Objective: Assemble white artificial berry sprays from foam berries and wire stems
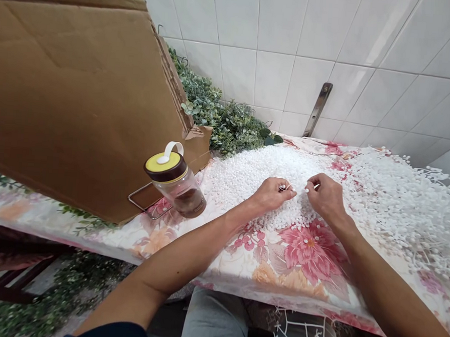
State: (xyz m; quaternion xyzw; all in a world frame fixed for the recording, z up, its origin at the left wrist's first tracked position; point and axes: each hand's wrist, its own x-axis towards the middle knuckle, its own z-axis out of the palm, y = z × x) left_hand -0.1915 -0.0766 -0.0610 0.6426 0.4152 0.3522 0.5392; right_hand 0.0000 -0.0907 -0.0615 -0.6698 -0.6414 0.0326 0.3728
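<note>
Over a heap of small white beads (pixel 256 165), my left hand (pixel 272 194) is closed in a pinch, with tiny white bead-like bits showing at its fingertips. Just to its right, my right hand (pixel 326 196) pinches a small white bead (pixel 307 190) between thumb and finger. A narrow gap separates the two hands. Across my right thigh lies a white branching stem (pixel 306 325) with star-shaped tips. To the right of the heap spreads a pile of white bead-tipped sprays (pixel 403 201).
A clear bottle (pixel 186 194) with a yellow and brown lid stands left of my forearm. Behind it leans a large cardboard box (pixel 79 96). Green artificial foliage (pixel 232 123) lies along the tiled wall (pixel 281 23). A floral cloth (pixel 311 256) covers the table.
</note>
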